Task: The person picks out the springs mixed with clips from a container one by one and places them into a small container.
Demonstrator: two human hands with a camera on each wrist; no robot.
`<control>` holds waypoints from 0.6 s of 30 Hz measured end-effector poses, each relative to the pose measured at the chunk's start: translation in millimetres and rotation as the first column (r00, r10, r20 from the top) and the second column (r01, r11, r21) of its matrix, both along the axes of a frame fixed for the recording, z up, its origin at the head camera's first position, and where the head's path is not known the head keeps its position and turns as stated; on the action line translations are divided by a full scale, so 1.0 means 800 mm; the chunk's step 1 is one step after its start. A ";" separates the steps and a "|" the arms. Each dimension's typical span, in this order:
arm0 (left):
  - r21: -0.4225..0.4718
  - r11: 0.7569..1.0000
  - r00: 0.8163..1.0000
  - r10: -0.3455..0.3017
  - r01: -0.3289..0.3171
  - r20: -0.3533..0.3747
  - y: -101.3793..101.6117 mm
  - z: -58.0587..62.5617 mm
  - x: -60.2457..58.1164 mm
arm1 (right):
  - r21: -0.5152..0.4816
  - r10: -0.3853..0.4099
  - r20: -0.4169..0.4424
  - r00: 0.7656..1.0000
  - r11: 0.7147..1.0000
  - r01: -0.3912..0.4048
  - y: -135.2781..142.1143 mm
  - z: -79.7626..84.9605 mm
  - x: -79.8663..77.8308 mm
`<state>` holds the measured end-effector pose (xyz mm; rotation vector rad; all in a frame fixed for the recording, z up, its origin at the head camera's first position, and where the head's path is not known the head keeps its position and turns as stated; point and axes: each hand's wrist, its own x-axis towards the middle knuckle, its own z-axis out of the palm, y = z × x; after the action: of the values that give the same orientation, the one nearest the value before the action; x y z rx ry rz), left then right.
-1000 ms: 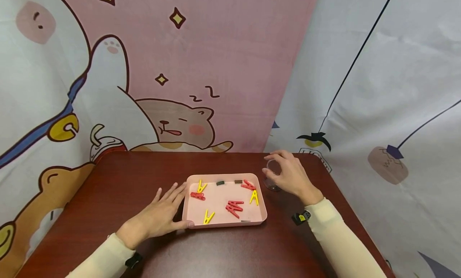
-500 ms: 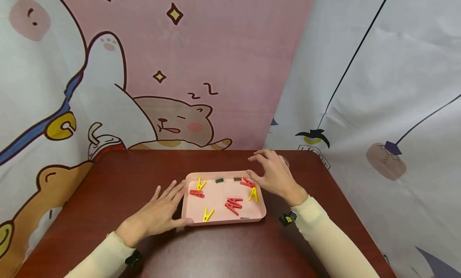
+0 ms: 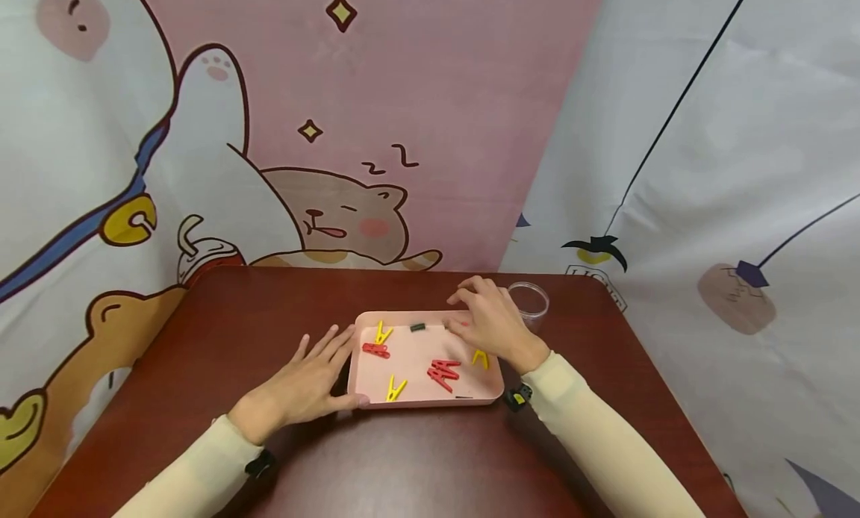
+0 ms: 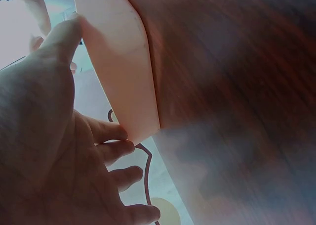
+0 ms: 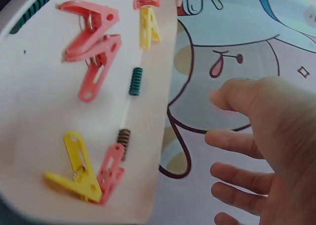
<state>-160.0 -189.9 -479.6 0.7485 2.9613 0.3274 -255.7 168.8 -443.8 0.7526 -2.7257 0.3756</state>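
A shallow pink tray stands on the table, with red and yellow plastic clips and several springs in it. My left hand rests against its left end, fingers spread, thumb on the near rim. Over the tray's back right corner hovers my right hand, fingers slightly bent and nothing between them. It hides the brown spring in the head view. A short green spring lies by the back wall. Near the middle are two red clips. A yellow clip shows beneath my right wrist.
A clear round container stands behind the tray's right end, partly hidden by my right hand. A longer dark green spring lies along the tray's near wall. A printed cloth hangs behind the dark wooden table.
My right hand has let go of the clear container and moved left, over the tray's back right corner. The left hand stays against the tray. The view has shifted slightly.
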 end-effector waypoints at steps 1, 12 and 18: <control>-0.005 1.000 1.000 0.000 0.000 -0.001 0.000 0.001 0.000 | 0.004 0.000 0.014 1.000 1.000 0.000 -0.004 -0.001 -0.002; -0.015 1.000 1.000 0.001 -0.001 0.016 0.002 0.004 -0.004 | 0.077 -0.003 0.107 0.994 0.997 -0.005 -0.031 -0.016 -0.022; -0.016 1.000 1.000 0.002 -0.002 0.016 0.002 0.002 -0.002 | 0.120 0.007 0.113 0.994 0.993 -0.021 -0.044 -0.022 -0.029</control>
<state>-161.5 -188.7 -478.1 0.7372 2.9461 0.3080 -278.8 133.5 -461.5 0.8051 -2.8716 0.2651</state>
